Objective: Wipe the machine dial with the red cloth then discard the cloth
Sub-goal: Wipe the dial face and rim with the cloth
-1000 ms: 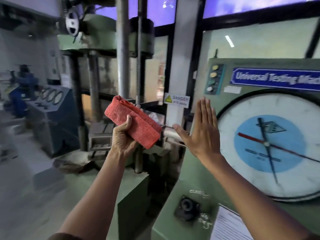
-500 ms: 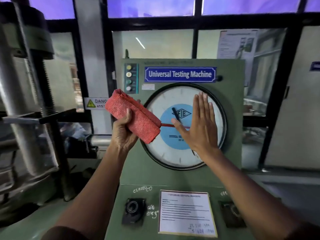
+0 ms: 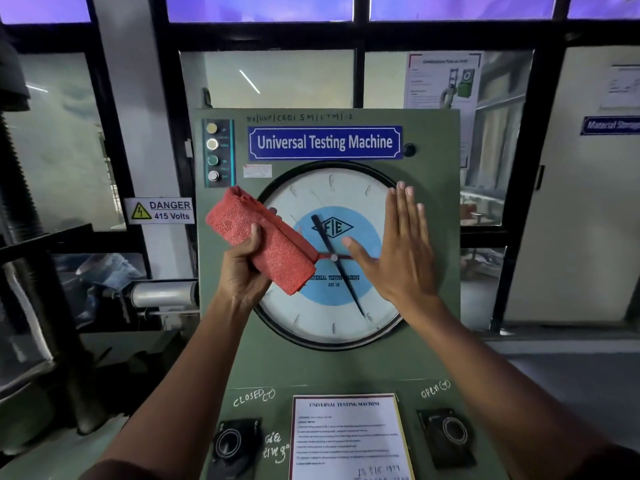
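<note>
The big round dial (image 3: 329,308), white with a blue centre and a black pointer, sits in the green panel of the Universal Testing Machine (image 3: 429,362). My left hand (image 3: 242,271) grips a folded red cloth (image 3: 263,239) in front of the dial's left side; whether the cloth touches the glass I cannot tell. My right hand (image 3: 398,251) is flat and open, fingers up, over the dial's right half, holding nothing.
A column of push buttons (image 3: 213,152) sits at the panel's upper left. Two black valve knobs (image 3: 230,443) (image 3: 446,431) flank an instruction sheet (image 3: 348,438) on the sloped console. A "DANGER 415 Volts" sign (image 3: 161,210) hangs left, beside dark machine columns (image 3: 31,258).
The view has swung right and moved closer, so the dial now sits centred. Both hands now lie over the dial face, the left still holding the cloth, the right still open.
</note>
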{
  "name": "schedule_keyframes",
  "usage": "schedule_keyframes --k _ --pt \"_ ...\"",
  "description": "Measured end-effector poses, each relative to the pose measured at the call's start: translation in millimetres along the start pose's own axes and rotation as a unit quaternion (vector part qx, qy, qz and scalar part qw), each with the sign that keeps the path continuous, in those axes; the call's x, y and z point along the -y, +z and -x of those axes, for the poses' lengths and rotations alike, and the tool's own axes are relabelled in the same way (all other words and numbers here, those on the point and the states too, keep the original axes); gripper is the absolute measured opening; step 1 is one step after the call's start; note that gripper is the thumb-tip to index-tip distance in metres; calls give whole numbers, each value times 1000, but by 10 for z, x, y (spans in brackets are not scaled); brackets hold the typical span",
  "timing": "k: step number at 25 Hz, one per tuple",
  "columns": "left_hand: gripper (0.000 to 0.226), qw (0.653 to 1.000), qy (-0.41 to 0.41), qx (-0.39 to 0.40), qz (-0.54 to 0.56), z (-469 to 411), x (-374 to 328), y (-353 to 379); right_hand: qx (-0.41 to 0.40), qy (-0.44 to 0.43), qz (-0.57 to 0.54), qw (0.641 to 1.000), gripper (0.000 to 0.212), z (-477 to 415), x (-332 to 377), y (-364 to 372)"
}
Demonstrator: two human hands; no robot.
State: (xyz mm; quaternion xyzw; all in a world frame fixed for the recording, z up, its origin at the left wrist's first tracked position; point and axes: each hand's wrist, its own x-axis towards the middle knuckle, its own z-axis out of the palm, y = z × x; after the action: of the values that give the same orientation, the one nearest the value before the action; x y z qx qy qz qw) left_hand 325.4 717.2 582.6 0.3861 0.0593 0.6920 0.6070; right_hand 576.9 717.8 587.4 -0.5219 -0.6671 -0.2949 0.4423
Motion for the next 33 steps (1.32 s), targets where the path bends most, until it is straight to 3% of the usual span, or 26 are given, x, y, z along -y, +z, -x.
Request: schedule_keyframes --k 7,10,14,16,18,20,24,26,28,30,33 --pt "25 996 16 -80 -42 -681 393 -138 16 -22 -30 999 106 -542 -503 754" --pt "15 989 32 -129 -60 -1033 539 -179 11 -39 -47 998 105 -776 -697 1050" --pt "17 959 62 -255 -110 -1408 648 -257 16 -45 -57 997 105 -921 -815 1333" --pt "15 926 100 -321 -170 -1611 676 -284 17 -44 -63 997 106 -996 -849 1432" --pt "14 870 164 -364 -289 -1816 694 -291 13 -38 -65 997 105 -1063 -889 1499" --pt "21 792 241 -334 -451 -2001 712 -310 5 -34 -57 998 104 -1119 -936 1566" --pt "62 520 326 -215 -760 -2317 721 -428 -10 -26 -40 999 103 -1226 -1039 1684" --pt "66 420 349 -175 -819 -2470 751 -468 -8 -21 -24 999 104 -1244 -1087 1768" --pt "63 365 357 -141 -848 -2610 807 -492 -11 -16 -11 1000 104 -1257 -1143 1856" --pt "65 332 343 -119 -870 -2722 856 -534 -10 -14 -5 1000 104 -1279 -1182 1942" --pt "66 336 310 -102 -884 -2770 950 -654 -5 -17 0 1000 104 -1359 -1209 2076"
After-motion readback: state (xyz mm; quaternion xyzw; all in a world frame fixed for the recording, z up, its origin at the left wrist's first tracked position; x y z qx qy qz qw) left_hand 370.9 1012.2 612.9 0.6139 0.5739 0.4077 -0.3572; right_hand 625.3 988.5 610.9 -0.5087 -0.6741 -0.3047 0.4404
